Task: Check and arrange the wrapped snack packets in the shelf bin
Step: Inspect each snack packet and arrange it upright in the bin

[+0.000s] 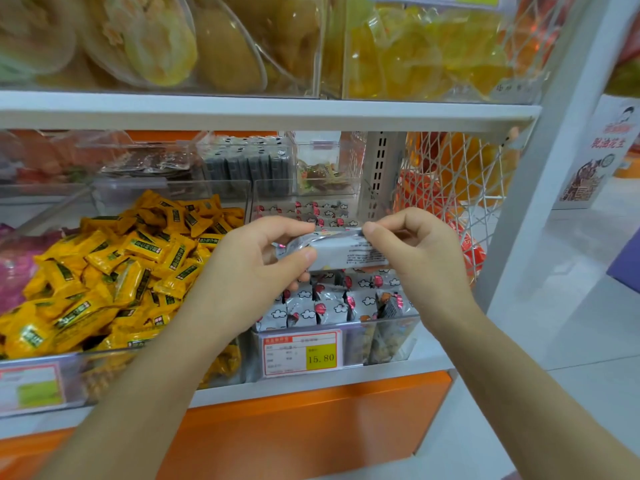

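Observation:
A silver-grey wrapped snack packet [341,249] is held level above the clear shelf bin [391,336]. My left hand [256,268] pinches its left end between thumb and fingers. My right hand [412,251] pinches its right end at the top seam. The packet's printed back faces me. Below it, the bin holds several packets of the same kind [329,303], grey with white clouds and red marks, standing in rows. More of them show behind my hands at the bin's back.
A price tag reading 15.80 [301,355] is on the bin's front. A bin of yellow packets [114,268] lies to the left. Dried fruit bins sit on the shelf above [263,110]. A white wire mesh side panel [457,181] and white post [540,174] stand at right.

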The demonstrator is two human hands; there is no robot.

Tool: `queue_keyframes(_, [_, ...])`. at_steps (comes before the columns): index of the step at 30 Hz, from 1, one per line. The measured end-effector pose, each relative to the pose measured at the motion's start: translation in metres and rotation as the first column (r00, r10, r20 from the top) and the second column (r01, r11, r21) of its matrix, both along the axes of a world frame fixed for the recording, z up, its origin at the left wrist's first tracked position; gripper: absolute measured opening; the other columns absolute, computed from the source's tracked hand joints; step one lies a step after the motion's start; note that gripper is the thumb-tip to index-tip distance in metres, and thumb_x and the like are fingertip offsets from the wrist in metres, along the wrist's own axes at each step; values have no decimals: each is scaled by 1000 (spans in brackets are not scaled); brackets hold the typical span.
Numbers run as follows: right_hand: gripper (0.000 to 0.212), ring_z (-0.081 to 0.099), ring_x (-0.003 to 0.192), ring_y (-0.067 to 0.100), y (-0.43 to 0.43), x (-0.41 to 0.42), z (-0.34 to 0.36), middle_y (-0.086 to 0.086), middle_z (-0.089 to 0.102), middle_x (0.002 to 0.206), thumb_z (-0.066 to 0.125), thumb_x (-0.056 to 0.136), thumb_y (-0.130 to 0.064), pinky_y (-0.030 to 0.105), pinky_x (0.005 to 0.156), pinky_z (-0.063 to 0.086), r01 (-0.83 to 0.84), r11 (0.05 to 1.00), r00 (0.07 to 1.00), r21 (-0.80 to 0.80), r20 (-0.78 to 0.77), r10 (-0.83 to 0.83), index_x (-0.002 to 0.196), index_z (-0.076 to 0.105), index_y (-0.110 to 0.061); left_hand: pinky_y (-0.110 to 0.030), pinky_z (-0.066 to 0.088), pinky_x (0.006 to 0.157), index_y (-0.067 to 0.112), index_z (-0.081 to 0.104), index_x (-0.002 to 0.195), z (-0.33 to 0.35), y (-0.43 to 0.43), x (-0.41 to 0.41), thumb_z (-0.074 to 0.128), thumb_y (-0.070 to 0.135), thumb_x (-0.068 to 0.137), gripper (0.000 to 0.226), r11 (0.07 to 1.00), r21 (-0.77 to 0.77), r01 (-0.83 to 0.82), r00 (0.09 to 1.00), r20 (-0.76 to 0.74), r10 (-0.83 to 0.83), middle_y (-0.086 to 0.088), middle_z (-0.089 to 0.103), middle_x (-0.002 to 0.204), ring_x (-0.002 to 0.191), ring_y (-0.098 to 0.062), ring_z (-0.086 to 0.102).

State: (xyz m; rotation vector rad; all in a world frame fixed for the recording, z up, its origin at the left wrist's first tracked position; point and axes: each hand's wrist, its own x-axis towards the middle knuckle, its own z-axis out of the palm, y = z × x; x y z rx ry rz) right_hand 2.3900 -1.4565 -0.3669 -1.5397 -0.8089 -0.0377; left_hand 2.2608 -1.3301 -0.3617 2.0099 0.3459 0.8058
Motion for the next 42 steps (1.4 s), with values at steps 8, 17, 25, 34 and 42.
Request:
queue_keyframes(8, [14,57,66,2,3,-9,-4,-6,64,71,70,80,-20,19,65,48,-6,1000,997,-27,74,8,67,65,-19,-26,54,47,18,61,73,-2,1,1,64,28,82,13,990,-24,-139,990,4,139,-2,65,67,49,-14,64])
queue_keyframes(17, [11,59,70,4,6,-9,-5,-9,65,72,70,80,-20,23,70,51,-40,999,998,-24,45,41,70,67,-20,-23,50,42,16,58,70,-1,2,1,58,31,87,22,979,32,-203,979,-14,204,-3,63,55,44,-13,62])
queue_keyframes(25, [41,69,85,16,-3,2,2,1,68,107,63,84,0,26,77,56,-341,937,940,-78,-64,336,113,63,-28,-24,52,48,20,62,81,-1,4,3,45,30,95,24,959,15,-284,958,42,283,-1,64,57,45,-10,63])
queue_keyframes(34, [9,68,75,22,5,16,-4,1,64,82,66,85,-17,36,66,59,67,985,985,157,-170,-40,92,60,-18,-39,45,98,17,27,145,-12,-5,38,41,22,97,50,972,141,-189,976,-80,202,-3,47,137,113,-20,55])
queue_keyframes(42, [20,64,90,30,14,19,-7,3,58,95,61,88,-20,45,75,56,147,980,987,136,-84,-136,87,47,-34,-49,2,115,13,29,142,-29,17,69,28,41,97,53,818,548,173,730,-629,267,1,15,156,144,-16,-3])
